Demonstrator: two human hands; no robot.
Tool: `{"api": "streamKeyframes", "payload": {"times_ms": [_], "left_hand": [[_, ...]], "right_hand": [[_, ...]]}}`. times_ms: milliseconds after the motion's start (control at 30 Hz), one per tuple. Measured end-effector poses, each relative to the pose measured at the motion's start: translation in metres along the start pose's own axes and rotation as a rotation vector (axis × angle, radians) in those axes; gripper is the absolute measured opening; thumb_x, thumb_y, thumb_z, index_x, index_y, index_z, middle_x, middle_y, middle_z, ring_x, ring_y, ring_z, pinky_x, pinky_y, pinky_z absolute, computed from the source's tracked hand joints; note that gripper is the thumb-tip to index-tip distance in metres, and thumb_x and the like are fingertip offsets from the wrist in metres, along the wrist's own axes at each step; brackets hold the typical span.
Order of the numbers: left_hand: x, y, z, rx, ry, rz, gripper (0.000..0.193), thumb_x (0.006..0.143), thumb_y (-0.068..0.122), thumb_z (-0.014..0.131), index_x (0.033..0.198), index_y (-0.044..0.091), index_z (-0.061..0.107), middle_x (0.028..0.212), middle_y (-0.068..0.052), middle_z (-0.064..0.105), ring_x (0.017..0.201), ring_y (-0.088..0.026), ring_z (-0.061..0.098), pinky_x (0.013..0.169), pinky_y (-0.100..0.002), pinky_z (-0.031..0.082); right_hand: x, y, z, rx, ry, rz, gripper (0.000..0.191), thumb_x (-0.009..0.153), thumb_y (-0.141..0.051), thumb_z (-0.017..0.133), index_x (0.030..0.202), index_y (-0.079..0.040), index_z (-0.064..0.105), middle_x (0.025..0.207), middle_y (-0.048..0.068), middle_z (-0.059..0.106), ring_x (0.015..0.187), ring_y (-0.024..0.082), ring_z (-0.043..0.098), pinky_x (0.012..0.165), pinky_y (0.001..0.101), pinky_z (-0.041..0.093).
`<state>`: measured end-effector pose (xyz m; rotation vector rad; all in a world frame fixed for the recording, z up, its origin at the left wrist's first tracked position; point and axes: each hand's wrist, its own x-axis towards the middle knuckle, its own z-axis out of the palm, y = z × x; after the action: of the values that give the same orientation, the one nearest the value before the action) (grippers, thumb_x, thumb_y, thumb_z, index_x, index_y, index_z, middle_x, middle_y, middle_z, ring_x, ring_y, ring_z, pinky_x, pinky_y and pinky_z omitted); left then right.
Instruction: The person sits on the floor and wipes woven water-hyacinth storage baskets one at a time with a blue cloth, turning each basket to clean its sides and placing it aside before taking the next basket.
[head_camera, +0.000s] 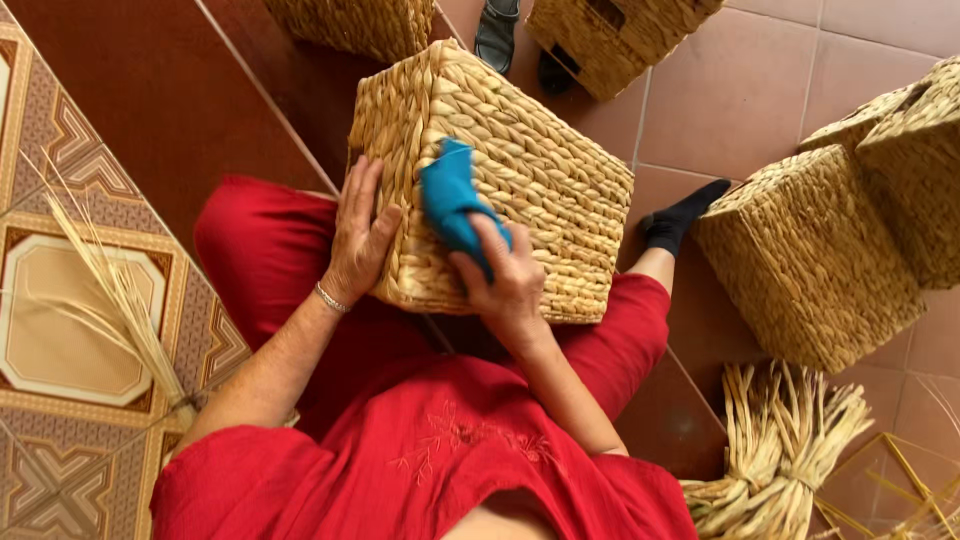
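Observation:
A square woven straw basket (540, 160) lies upside down on my lap, over my red trousers. My left hand (358, 232) rests flat against its near left side, fingers spread, a thin bracelet at the wrist. My right hand (500, 278) presses a blue cloth (450, 200) onto the basket's upturned face; the cloth is bunched under my fingers and sticks out above them.
More woven baskets stand around: two at the right (805, 255) (915, 150), two at the top (610, 35) (355, 22). A bundle of straw (775, 455) lies at the lower right, loose stalks (120, 300) at the left on patterned tiles. A dark sandal (497, 32) lies on the floor.

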<state>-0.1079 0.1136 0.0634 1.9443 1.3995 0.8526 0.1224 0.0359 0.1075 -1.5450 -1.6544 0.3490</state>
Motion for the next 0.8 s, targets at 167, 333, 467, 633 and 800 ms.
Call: {"api": "streamKeyframes", "payload": {"times_ms": [167, 333, 467, 633, 800], "left_hand": [[0.007, 0.006, -0.003, -0.051, 0.052, 0.036, 0.07, 0.107, 0.047, 0.044, 0.156, -0.003, 0.037, 0.166, -0.028, 0.029, 0.155, -0.044, 0.027, 0.126, -0.048, 0.021], [0.0, 0.008, -0.008, 0.077, 0.07, 0.171, 0.058, 0.109, 0.044, 0.041, 0.153, 0.006, 0.039, 0.165, -0.025, 0.029, 0.156, -0.042, 0.026, 0.128, -0.048, 0.02], [-0.011, 0.004, -0.006, 0.064, 0.014, 0.135, 0.063, 0.11, 0.052, 0.036, 0.155, 0.008, 0.035, 0.167, -0.025, 0.028, 0.158, -0.041, 0.024, 0.13, -0.052, 0.021], [-0.002, 0.007, -0.012, -0.156, -0.059, -0.164, 0.088, 0.1, 0.067, 0.033, 0.16, 0.003, 0.03, 0.167, -0.027, 0.023, 0.155, -0.039, 0.023, 0.123, -0.052, 0.024], [0.046, -0.028, -0.006, -0.28, -0.055, -0.355, 0.081, 0.103, 0.062, 0.04, 0.156, 0.0, 0.034, 0.152, -0.024, 0.039, 0.142, -0.035, 0.042, 0.116, -0.042, 0.036]], "right_hand": [[0.018, 0.027, 0.008, -0.034, 0.066, 0.026, 0.049, 0.088, -0.026, 0.082, 0.134, -0.019, 0.065, 0.108, 0.021, 0.065, 0.089, 0.04, 0.067, 0.073, 0.0456, 0.056], [-0.008, 0.136, -0.004, -0.393, 0.193, 0.245, 0.046, 0.095, -0.034, 0.072, 0.137, -0.017, 0.065, 0.105, 0.023, 0.065, 0.089, 0.044, 0.065, 0.071, 0.0514, 0.053], [-0.055, 0.212, -0.035, -0.534, 0.082, 0.665, 0.044, 0.1, -0.038, 0.069, 0.136, -0.013, 0.066, 0.106, 0.027, 0.069, 0.093, 0.049, 0.065, 0.077, 0.0572, 0.051], [-0.071, 0.235, -0.053, -0.112, 0.122, 0.831, 0.039, 0.097, -0.035, 0.072, 0.126, -0.009, 0.072, 0.106, 0.02, 0.075, 0.097, 0.032, 0.071, 0.087, 0.0426, 0.054], [-0.072, 0.253, -0.061, 0.642, 0.187, 0.997, 0.047, 0.101, -0.038, 0.066, 0.133, -0.003, 0.066, 0.113, 0.003, 0.073, 0.095, 0.012, 0.068, 0.084, 0.0272, 0.055]]}}
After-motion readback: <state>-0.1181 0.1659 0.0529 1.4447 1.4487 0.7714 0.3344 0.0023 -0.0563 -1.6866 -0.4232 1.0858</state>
